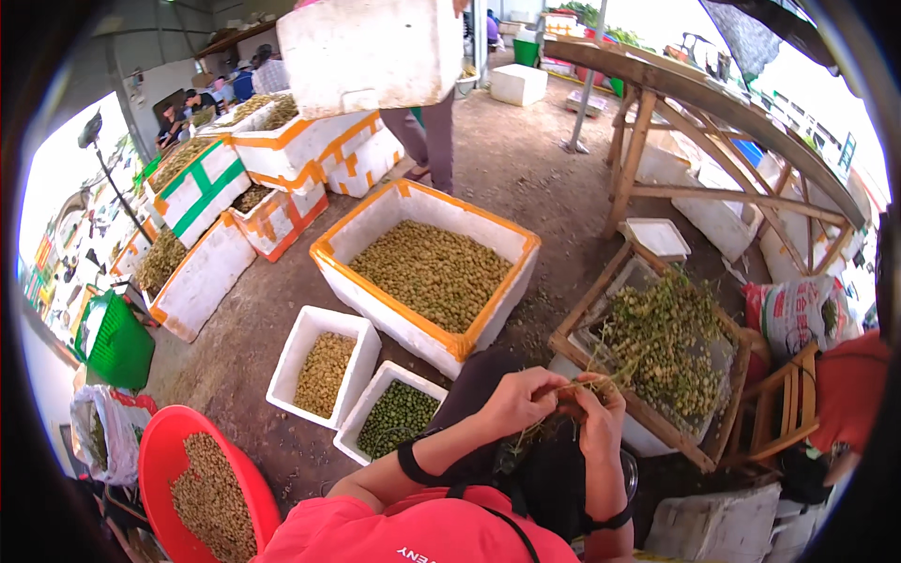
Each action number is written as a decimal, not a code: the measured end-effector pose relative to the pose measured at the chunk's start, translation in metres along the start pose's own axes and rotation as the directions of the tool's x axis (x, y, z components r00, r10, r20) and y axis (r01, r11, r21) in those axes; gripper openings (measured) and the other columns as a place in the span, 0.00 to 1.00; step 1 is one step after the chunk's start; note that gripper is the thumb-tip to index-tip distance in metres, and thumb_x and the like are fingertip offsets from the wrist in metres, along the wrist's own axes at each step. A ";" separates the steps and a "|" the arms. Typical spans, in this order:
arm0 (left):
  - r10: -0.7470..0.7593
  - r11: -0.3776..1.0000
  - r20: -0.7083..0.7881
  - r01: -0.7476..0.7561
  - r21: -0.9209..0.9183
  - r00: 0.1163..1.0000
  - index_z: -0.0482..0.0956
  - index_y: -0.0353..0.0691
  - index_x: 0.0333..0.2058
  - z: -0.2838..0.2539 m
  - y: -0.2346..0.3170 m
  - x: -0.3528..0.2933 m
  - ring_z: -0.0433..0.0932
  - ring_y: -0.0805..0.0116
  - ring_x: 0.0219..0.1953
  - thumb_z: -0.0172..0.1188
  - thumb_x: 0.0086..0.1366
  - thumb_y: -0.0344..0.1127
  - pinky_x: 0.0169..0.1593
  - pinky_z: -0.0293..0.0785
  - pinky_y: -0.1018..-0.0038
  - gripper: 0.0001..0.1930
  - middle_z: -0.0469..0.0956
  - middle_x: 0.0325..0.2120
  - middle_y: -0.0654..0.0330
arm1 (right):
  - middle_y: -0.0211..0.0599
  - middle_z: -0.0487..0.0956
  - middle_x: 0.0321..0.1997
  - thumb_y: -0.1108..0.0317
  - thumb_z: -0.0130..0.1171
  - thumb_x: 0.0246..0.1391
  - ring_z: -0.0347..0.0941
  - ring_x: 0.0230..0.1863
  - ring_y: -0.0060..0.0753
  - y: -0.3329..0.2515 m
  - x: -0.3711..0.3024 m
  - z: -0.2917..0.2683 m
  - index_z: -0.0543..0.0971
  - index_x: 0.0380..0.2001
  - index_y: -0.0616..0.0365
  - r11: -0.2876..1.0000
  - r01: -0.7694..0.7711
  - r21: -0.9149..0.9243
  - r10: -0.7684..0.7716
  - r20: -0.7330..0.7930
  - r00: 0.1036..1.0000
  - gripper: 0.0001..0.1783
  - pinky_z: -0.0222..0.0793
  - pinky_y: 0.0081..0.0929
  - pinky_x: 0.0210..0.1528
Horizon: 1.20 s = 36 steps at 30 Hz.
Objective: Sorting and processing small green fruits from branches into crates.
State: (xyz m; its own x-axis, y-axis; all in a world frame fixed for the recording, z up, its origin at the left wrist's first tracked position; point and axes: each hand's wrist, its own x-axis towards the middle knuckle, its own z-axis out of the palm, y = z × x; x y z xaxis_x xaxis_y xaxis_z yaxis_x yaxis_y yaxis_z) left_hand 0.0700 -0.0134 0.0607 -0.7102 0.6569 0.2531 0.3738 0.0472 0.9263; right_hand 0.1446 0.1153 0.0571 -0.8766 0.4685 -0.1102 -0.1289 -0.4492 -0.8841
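Observation:
My left hand (522,398) and my right hand (599,415) are close together over my lap, fingertips pinched. Between them runs a thin green plant stem (574,384), gripped by both; how much hangs below is partly hidden by my fingers. Just right of my hands, a wood-framed tray (584,328) bears a heap of leafy sprigs with small round yellow-green fruits (668,342). To the left of my arms sit a small white foam box of dark green round fruits (399,418) and another of yellowish ones (325,373).
A large orange-taped foam box (507,324) of fruits stands ahead. At lower left is a red basin (267,493), with a green basket (122,342) beyond. A person carries a white foam box (371,52) near stacked boxes. Right are a wooden table (648,103) and chair (788,408).

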 end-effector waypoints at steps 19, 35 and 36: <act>-0.180 0.428 0.439 0.472 -0.771 0.880 0.71 0.40 0.36 -0.004 -0.024 0.003 0.57 0.84 0.17 0.49 0.54 0.26 0.20 0.52 0.89 0.09 0.70 0.23 0.62 | 0.28 0.73 0.21 0.80 0.55 0.41 0.68 0.20 0.16 -0.001 -0.004 -0.011 0.75 0.26 0.62 0.960 0.033 -0.278 -0.009 0.085 0.996 0.06 0.61 0.12 0.20; -0.363 0.111 0.321 0.383 -0.917 0.875 0.65 0.34 0.45 -0.015 -0.023 0.009 0.71 0.65 0.42 0.41 0.62 0.33 0.42 0.71 0.79 0.15 0.70 0.41 0.50 | 0.33 0.73 0.23 0.78 0.53 0.42 0.70 0.25 0.28 -0.008 0.002 -0.044 0.72 0.26 0.56 0.942 -0.092 0.321 0.095 0.007 0.995 0.06 0.62 0.23 0.20; -0.380 0.085 0.306 0.362 -0.928 0.873 0.64 0.33 0.45 -0.019 -0.026 0.009 0.71 0.64 0.43 0.42 0.61 0.31 0.43 0.72 0.78 0.14 0.70 0.40 0.51 | 0.33 0.73 0.23 0.78 0.54 0.41 0.70 0.25 0.28 -0.006 0.003 -0.045 0.72 0.26 0.56 0.942 -0.087 0.325 0.089 0.009 0.996 0.06 0.62 0.23 0.20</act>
State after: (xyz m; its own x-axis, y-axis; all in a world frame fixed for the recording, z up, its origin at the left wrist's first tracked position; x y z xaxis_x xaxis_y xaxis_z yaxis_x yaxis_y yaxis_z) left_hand 0.0425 -0.0230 0.0443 -0.5796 0.7856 -0.2163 -0.7791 -0.4565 0.4296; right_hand 0.1639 0.1534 0.0418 -0.8885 0.4200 -0.1847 -0.1956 -0.7110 -0.6754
